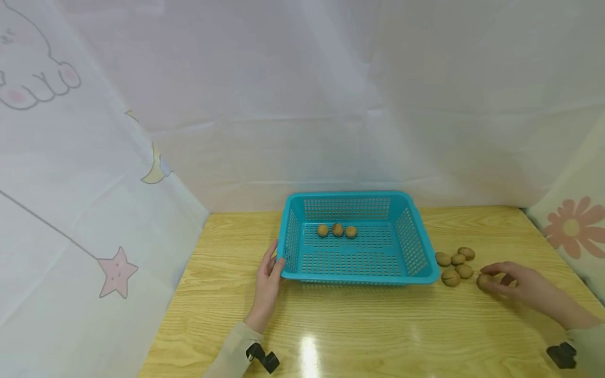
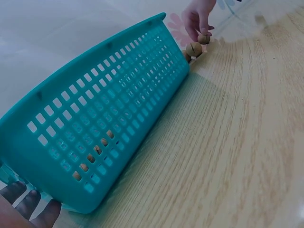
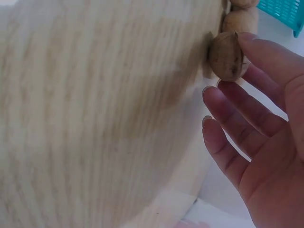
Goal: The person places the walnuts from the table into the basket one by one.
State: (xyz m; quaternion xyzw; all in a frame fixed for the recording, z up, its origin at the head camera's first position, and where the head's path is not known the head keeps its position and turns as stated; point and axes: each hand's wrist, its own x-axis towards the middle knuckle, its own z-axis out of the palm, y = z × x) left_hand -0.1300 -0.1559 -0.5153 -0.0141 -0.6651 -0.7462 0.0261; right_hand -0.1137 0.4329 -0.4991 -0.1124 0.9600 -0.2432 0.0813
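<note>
A blue plastic basket (image 1: 359, 279) with slotted walls stands on the wooden table. At its left end my left hand (image 1: 268, 281) grips the rim, thumb on top and fingers down the outside; these fingers (image 2: 29, 205) show at the basket's end in the left wrist view. Three walnuts (image 1: 337, 230) lie in a row on the basket floor. Right of the basket, my right hand (image 1: 524, 286) pinches a single walnut (image 3: 228, 57) between thumb and fingertips, close over the table. Several more walnuts (image 1: 451, 277) lie loosely grouped between that hand and the basket.
The wooden table (image 1: 368, 331) reaches back to a pale hanging cloth (image 1: 331, 105). More printed cloth (image 1: 71, 210) hangs along the left side, and a flower-printed cloth (image 1: 572, 228) borders the right.
</note>
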